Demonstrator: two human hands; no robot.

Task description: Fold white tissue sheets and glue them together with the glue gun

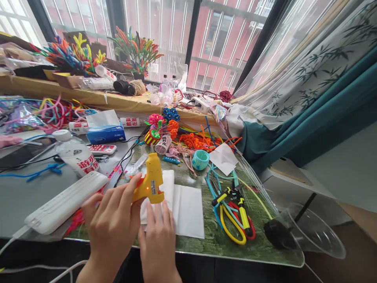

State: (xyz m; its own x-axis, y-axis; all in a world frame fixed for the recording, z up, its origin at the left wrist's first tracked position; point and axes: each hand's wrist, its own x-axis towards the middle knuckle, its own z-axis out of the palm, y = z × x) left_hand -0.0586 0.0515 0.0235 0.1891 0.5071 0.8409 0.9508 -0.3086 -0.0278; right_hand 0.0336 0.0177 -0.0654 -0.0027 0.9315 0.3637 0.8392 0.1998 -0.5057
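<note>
My left hand [113,220] is wrapped around a yellow hot glue gun [153,179], held above the table with a small orange light glowing on its side. Just to its right, my right hand [159,236] lies with its fingers stretched out on a folded white tissue [188,210]. The gun hides part of the tissue, and the right fingertips lie just below the gun's lower end. Yellow-and-black handled pliers [243,216] rest to the right among blue, yellow and red pipe cleaners [232,228].
Left stand a white power strip [66,204] and a plastic bottle [75,153]. Behind are a blue tissue pack [106,133], a turquoise cup [200,160] and orange pipe cleaners [194,141]. A clear plastic container [319,232] sits beyond the right table edge.
</note>
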